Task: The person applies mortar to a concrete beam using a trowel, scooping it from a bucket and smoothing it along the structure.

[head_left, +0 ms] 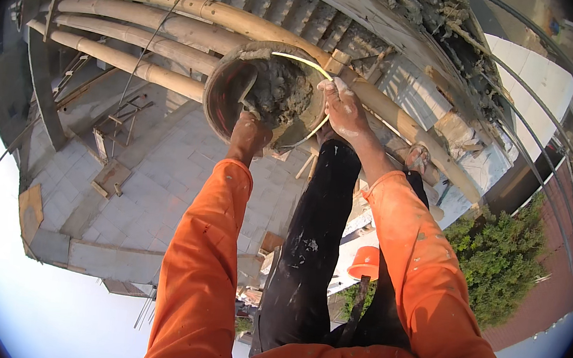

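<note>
A round bucket point(216, 105) of wet grey mortar point(280, 94) rests on the bamboo poles point(183, 30) in front of me. My left hand point(250, 133) is closed at the bucket's near rim, round the grip of a trowel point(248, 87) whose blade dips into the mortar. The grip itself is mostly hidden by my fingers. At the bucket's right side, my right hand point(345, 110) is closed on the pale yellow-green bucket handle point(306, 61). Grey smears cover the skin of that hand.
My bare foot point(417, 159) stands by the poles on the right. Far below lies a pale tiled floor point(153, 186) with scrap wood. An orange bucket point(364, 263) shows between my legs. Bent steel rods point(527, 157) cross at right, above a green bush point(503, 247).
</note>
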Demonstrator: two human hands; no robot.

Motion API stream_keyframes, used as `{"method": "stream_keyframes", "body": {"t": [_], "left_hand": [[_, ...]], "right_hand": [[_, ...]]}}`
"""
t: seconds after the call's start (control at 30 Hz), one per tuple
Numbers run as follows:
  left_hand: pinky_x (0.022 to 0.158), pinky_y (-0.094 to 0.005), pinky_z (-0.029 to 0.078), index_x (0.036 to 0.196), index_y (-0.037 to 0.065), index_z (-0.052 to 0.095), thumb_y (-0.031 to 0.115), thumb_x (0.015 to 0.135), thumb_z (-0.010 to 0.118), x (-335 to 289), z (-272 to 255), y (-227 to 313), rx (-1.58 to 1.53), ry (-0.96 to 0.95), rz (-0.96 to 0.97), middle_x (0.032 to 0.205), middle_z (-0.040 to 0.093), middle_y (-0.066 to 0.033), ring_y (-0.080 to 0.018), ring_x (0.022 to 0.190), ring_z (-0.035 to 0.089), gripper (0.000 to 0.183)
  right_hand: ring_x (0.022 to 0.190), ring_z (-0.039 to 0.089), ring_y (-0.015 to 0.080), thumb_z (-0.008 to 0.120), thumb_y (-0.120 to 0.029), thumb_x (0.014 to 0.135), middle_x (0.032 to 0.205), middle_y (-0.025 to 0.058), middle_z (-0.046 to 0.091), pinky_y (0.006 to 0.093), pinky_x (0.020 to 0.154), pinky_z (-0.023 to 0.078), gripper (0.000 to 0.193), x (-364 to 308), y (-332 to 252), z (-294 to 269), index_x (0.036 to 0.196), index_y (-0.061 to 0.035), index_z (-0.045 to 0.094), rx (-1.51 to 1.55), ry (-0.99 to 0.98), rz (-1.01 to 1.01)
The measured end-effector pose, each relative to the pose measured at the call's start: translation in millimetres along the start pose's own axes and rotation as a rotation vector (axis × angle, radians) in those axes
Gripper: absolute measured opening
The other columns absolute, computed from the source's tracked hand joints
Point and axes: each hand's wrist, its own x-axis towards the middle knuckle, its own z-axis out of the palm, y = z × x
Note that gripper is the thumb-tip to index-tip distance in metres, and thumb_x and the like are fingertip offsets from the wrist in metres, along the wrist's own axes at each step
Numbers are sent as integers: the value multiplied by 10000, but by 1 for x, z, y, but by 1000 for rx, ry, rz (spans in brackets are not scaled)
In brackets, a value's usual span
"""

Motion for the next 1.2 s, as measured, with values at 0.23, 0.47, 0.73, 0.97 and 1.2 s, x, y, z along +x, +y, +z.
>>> {"method": "stream_keyframes", "body": {"t": [0.23, 0.47, 0.73, 0.97, 1.2], "left_hand": [[770, -405, 483, 1019, -62, 478, 103, 730, 519, -67, -15, 21, -167, -34, -209, 944, 609, -271, -376, 905, 608, 335], [614, -387, 518, 914, -37, 602, 117, 709, 511, 5, -110, 80, 88, 63, 78, 804, 646, -207, -340, 689, 644, 272], [713, -394, 508, 1169, -70, 451, 131, 764, 486, -58, -42, 65, 104, -49, 155, 898, 625, -221, -342, 818, 627, 453], [745, -449, 481, 1088, -17, 483, 147, 779, 477, -46, -86, -20, 131, 125, -54, 1029, 557, -303, -417, 892, 583, 349], [749, -452, 468, 1164, 8, 463, 234, 872, 441, -14, -1, 8, -142, 0, -110, 948, 599, -272, -403, 894, 590, 370]], "right_hand": [[966, 454, 409, 418, -321, 924, 1093, 259, 470, 434, 842, 381, 382, 21, 73, 10, 1129, -4, 478, -103, 273, -139], [1010, 428, 410, 373, -368, 933, 1080, 256, 455, 450, 899, 337, 444, 26, 56, 17, 1232, -47, 439, -21, 339, -212], [1084, 446, 374, 358, -469, 926, 1127, 252, 479, 431, 947, 317, 558, 12, 40, 13, 1287, -46, 410, 161, 219, -4], [1082, 489, 270, 383, -486, 907, 1111, 189, 548, 332, 934, 339, 614, 44, 51, 3, 1223, 33, 466, 404, 263, 160], [1166, 397, 192, 391, -461, 915, 1282, 100, 450, 315, 994, 285, 603, 36, 18, 7, 1295, 6, 395, 740, 78, 372]]}}
